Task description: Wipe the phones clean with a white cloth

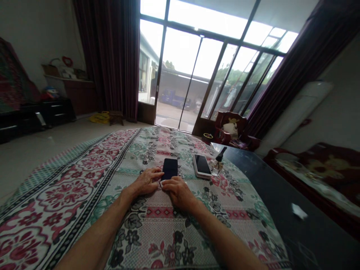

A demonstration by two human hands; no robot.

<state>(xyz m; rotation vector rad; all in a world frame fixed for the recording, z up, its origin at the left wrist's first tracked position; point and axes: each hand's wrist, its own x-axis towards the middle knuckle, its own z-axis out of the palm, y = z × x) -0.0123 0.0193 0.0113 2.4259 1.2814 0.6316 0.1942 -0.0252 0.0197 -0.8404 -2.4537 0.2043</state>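
Observation:
A dark smartphone (170, 167) lies flat on the patterned tablecloth, its screen black. My left hand (146, 181) is at its lower left edge, fingers bent and gripping that side. At the near end, my right hand (179, 191) has its curled fingertips on the phone's bottom edge. What lies in the small gap between the two hands is too small to make out. To the right is a white-framed device (202, 165) with a dark screen, like a thick phone. Beside it stands a clear glass bottle (216, 167) with a tilted black top.
The floral tablecloth (165, 232) covers the round table under my forearms. A dark tabletop (270, 195) adjoins on the right, with a crumpled white paper (299, 211) on it. Carved wooden seats (233, 127) are beyond. Glass doors (182, 78) fill the far side.

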